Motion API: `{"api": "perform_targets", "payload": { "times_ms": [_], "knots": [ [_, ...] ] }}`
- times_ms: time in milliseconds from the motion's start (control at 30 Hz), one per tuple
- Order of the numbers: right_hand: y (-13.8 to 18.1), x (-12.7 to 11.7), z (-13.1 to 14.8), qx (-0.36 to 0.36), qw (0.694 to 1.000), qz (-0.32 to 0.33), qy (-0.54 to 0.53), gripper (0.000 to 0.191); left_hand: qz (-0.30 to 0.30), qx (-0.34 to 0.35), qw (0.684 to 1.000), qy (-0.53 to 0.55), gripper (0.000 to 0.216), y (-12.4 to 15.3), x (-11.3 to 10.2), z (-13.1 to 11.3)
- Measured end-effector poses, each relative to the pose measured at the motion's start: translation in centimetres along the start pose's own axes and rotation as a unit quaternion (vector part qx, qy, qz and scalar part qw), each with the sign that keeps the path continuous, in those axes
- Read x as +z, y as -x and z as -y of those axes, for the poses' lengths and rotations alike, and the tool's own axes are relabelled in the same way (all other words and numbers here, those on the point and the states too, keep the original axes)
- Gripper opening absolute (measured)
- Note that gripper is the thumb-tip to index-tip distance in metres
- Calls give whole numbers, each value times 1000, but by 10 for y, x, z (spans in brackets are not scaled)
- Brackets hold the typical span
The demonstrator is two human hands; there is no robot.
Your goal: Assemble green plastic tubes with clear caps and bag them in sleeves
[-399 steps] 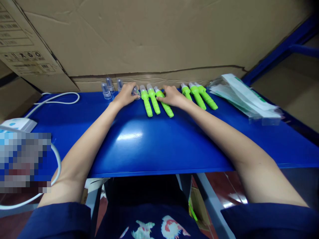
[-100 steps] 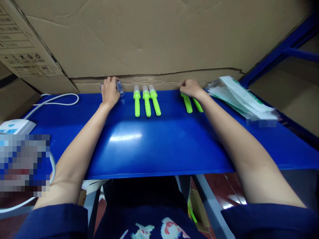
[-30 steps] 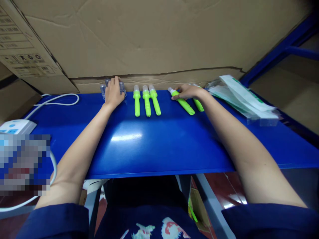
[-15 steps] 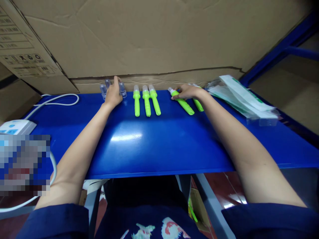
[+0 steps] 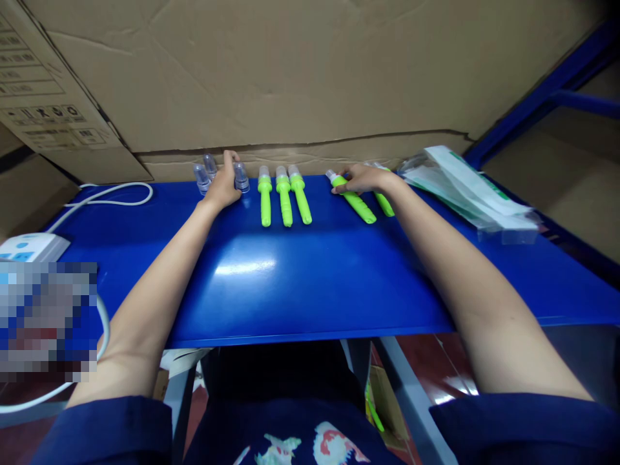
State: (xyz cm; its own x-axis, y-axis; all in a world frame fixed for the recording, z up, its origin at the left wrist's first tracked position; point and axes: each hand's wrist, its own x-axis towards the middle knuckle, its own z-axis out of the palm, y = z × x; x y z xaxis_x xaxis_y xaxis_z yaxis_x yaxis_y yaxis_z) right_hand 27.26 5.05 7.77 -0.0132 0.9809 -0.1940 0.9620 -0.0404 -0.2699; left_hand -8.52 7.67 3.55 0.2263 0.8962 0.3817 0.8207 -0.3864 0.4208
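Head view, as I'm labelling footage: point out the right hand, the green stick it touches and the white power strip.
Right hand (image 5: 361, 177): head view, middle of the hand.
Green stick (image 5: 356, 203): head view, middle of its handle.
White power strip (image 5: 42, 244): head view, its top face.

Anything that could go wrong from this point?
The left hand sits close among upright clear caps, so a small brush might tip one over.

The right hand is on a slanted green stick close to a partly hidden neighbouring stick, which could get nudged askew.
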Motion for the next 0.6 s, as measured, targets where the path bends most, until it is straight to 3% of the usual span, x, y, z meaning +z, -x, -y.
{"api": "perform_targets", "payload": {
  "times_ms": [333,600],
  "knots": [
    [1,-1,1,4,1000,-4,-2,42,26,27,999,3,85,2,2,-5],
    [7,-3,7,-1,1000,-1,18,40,-15,75,995,62,80,-8,14,12]
  ]
}}
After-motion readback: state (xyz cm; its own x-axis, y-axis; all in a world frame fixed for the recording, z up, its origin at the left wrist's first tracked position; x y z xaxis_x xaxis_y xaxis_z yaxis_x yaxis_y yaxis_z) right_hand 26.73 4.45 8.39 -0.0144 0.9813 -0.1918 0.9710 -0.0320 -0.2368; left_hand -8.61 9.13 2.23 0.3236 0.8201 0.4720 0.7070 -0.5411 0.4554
